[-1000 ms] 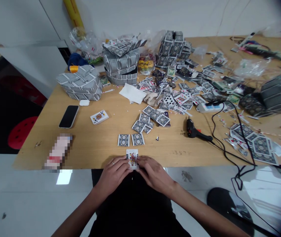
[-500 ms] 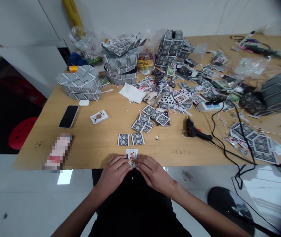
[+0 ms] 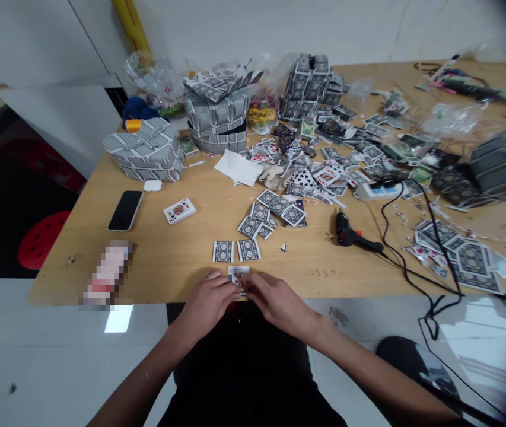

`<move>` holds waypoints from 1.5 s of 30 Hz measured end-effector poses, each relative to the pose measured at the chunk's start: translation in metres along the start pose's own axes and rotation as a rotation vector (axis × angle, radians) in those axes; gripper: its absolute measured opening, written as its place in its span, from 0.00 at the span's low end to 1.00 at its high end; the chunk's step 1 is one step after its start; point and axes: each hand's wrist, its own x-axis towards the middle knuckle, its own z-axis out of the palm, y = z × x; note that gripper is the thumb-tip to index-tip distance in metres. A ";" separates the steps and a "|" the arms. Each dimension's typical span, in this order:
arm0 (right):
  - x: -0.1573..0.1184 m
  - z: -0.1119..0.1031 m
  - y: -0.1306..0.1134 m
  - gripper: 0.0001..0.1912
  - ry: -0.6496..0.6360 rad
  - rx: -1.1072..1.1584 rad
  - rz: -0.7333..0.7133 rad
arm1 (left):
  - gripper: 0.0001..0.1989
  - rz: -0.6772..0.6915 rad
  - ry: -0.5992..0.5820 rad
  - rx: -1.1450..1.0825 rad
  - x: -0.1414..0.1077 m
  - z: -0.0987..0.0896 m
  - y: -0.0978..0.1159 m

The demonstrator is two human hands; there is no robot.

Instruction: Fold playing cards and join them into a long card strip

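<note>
White-faced card btwn L hand & R hand, fingertips pinching its near end.

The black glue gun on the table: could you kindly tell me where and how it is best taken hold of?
I would grip the glue gun by its slim handle, coming from above on the person's right. It lies flat, with the nozzle pointing away from the person and the handle reaching rightward; keep clear of the cord at the handle's end.
</note>
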 end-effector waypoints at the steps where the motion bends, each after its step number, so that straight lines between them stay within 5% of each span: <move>1: 0.001 0.000 0.000 0.17 -0.008 0.004 0.023 | 0.07 -0.002 -0.010 -0.023 0.002 -0.001 -0.001; 18: 0.012 -0.004 0.001 0.11 -0.080 -0.025 0.083 | 0.05 0.003 0.007 -0.177 0.010 -0.006 -0.014; 45: 0.012 0.003 -0.002 0.08 0.004 -0.198 -0.094 | 0.02 0.038 0.016 -0.107 0.009 -0.001 -0.019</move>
